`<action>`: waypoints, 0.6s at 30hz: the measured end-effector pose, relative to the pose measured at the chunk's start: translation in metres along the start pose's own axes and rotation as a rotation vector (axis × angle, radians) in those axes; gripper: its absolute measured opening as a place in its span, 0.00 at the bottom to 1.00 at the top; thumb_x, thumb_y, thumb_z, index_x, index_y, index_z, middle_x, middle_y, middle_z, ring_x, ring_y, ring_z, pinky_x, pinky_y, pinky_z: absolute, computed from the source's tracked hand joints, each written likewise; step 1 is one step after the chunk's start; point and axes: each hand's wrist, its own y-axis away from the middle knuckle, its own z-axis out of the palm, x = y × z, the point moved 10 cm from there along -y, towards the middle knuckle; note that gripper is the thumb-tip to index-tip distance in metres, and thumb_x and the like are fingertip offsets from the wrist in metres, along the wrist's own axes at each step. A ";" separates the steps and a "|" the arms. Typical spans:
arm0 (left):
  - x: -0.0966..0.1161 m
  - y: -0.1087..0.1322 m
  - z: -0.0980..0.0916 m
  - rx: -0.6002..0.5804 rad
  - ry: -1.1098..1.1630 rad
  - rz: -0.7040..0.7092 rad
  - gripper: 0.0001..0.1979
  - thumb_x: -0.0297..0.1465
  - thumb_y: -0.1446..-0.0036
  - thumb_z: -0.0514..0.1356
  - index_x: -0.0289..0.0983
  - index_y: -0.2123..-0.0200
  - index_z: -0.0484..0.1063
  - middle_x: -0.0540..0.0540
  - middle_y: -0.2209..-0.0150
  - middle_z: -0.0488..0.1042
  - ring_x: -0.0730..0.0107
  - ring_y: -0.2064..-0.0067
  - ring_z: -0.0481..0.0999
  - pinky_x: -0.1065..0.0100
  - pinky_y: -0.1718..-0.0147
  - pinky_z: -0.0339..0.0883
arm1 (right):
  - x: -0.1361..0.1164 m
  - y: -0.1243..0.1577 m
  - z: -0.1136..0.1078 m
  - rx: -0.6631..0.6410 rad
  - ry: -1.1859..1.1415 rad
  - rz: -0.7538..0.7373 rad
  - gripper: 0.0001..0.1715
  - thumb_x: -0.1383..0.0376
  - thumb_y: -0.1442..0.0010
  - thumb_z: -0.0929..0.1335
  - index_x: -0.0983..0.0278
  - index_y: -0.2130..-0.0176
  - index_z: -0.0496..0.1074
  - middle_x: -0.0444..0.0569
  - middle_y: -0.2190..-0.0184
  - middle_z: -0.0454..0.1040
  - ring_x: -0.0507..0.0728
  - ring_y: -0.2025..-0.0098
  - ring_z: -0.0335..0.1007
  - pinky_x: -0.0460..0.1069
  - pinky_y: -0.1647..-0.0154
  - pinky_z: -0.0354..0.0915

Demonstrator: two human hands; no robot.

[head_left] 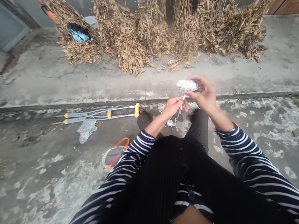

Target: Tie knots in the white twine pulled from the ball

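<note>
My right hand (206,93) is closed around the right end of a white bundle (187,84), held out above the concrete step. Thin dark lines circle the bundle like cord or wire. From its underside hangs a narrow white strip (183,97), pinched between the thumb and fingers of my left hand (173,106), which sits just below and to the left. Beneath the hands, on the ground between my legs, lies a small round white coil (170,123) with a thin pale strand trailing up from it. Parts of the strand are hidden behind my left hand.
Crutches (100,113) with yellow pads lie left of my feet, beside a clear plastic bag (87,130). A round grey bag (114,155) with orange handles sits near my left arm. Dried plant stalks (130,37) lean along the wall behind the raised concrete step (105,82).
</note>
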 end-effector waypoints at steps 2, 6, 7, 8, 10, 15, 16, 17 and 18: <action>-0.006 -0.005 -0.005 0.020 -0.070 -0.038 0.12 0.25 0.36 0.57 0.32 0.73 0.73 0.43 0.72 0.81 0.74 0.73 0.80 0.77 0.78 0.62 | 0.000 0.001 0.001 0.013 -0.019 0.000 0.28 0.63 0.51 0.80 0.57 0.51 0.75 0.50 0.51 0.77 0.65 0.40 0.72 0.58 0.44 0.77; -0.010 -0.027 -0.022 0.098 -0.166 -0.042 0.16 0.23 0.39 0.56 0.32 0.79 0.75 0.43 0.74 0.79 0.72 0.71 0.78 0.75 0.75 0.66 | -0.008 0.005 0.007 0.004 -0.066 0.012 0.26 0.58 0.50 0.81 0.56 0.54 0.75 0.51 0.53 0.77 0.66 0.42 0.73 0.60 0.46 0.78; -0.009 -0.034 -0.027 0.125 -0.162 -0.033 0.15 0.23 0.40 0.58 0.32 0.78 0.75 0.44 0.73 0.79 0.72 0.70 0.77 0.75 0.75 0.67 | -0.010 0.005 0.008 0.002 -0.075 0.016 0.25 0.58 0.51 0.81 0.56 0.54 0.76 0.51 0.53 0.77 0.66 0.43 0.74 0.61 0.46 0.79; -0.007 -0.041 -0.031 0.150 -0.147 -0.023 0.12 0.23 0.41 0.60 0.32 0.77 0.76 0.45 0.73 0.79 0.71 0.69 0.77 0.75 0.75 0.67 | -0.014 0.006 0.009 -0.003 -0.086 0.017 0.25 0.58 0.51 0.81 0.56 0.55 0.76 0.51 0.54 0.77 0.66 0.43 0.74 0.61 0.46 0.79; 0.000 -0.052 -0.036 0.192 -0.093 0.010 0.08 0.22 0.44 0.64 0.32 0.75 0.76 0.46 0.73 0.79 0.71 0.70 0.76 0.74 0.75 0.69 | -0.022 0.006 0.011 -0.018 -0.114 0.007 0.24 0.60 0.51 0.81 0.57 0.55 0.76 0.51 0.54 0.77 0.66 0.44 0.74 0.61 0.44 0.79; 0.007 -0.067 -0.028 0.160 0.049 0.092 0.06 0.23 0.42 0.66 0.33 0.71 0.74 0.49 0.74 0.77 0.74 0.72 0.76 0.73 0.70 0.74 | -0.042 0.000 0.013 -0.037 -0.122 -0.005 0.26 0.59 0.52 0.82 0.58 0.55 0.76 0.51 0.52 0.77 0.66 0.44 0.75 0.62 0.44 0.79; 0.002 -0.069 -0.024 0.126 0.053 0.069 0.05 0.24 0.41 0.65 0.33 0.70 0.74 0.49 0.75 0.77 0.74 0.73 0.76 0.72 0.70 0.74 | -0.046 -0.001 0.012 -0.032 -0.110 -0.011 0.26 0.59 0.52 0.82 0.58 0.55 0.76 0.51 0.52 0.77 0.66 0.43 0.75 0.62 0.44 0.79; -0.005 -0.070 -0.020 0.093 0.050 0.033 0.05 0.25 0.40 0.64 0.33 0.70 0.74 0.48 0.75 0.77 0.74 0.74 0.76 0.72 0.70 0.74 | -0.051 -0.003 0.010 -0.028 -0.097 -0.018 0.26 0.59 0.52 0.82 0.58 0.55 0.76 0.52 0.51 0.77 0.67 0.43 0.74 0.63 0.43 0.79; -0.013 -0.069 -0.018 0.071 0.044 -0.004 0.06 0.26 0.39 0.63 0.32 0.69 0.74 0.48 0.75 0.77 0.74 0.74 0.76 0.72 0.70 0.74 | -0.055 -0.005 0.009 -0.025 -0.085 -0.025 0.26 0.59 0.52 0.83 0.58 0.55 0.76 0.52 0.50 0.77 0.68 0.42 0.74 0.63 0.43 0.78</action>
